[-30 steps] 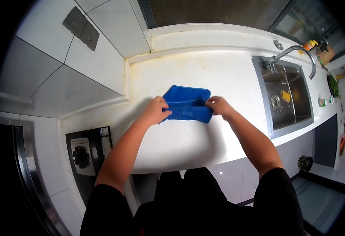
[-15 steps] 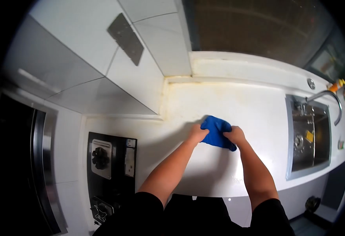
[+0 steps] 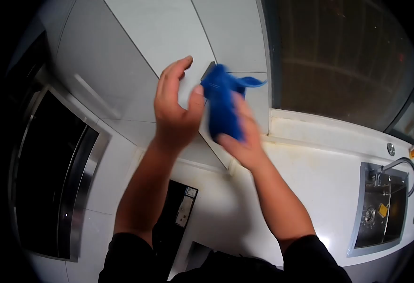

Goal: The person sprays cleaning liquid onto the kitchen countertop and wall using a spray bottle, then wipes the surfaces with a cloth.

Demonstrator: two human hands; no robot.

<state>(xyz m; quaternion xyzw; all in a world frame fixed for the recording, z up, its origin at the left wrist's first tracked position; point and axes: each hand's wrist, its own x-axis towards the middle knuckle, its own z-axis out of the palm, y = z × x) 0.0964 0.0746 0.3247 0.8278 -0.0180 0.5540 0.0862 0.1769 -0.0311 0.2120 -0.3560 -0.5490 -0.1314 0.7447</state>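
Observation:
A blue cloth (image 3: 222, 106) is raised in front of the tiled wall, bunched and slightly blurred, with one corner trailing out to the right. My right hand (image 3: 247, 137) grips it from the right, thumb at the lower edge. Just left of the cloth, my left hand (image 3: 175, 108) is open, its fingers curved and apart from the thumb. Its thumb tip comes close to the cloth, but I cannot tell whether they touch. Behind the cloth, most of a grey wall plate (image 3: 209, 70) is hidden.
Below my arms lies the white countertop (image 3: 292, 188). A black hob (image 3: 176, 221) is partly covered by my left arm. To the right are a steel sink (image 3: 391, 221) holding a yellow sponge (image 3: 383, 210), and a curved faucet (image 3: 407, 162). A dark glossy appliance panel (image 3: 46, 174) stands left.
The cloth has risen from the countertop to the wall in my right hand. My left hand has let go of it and opened. The view has shifted left.

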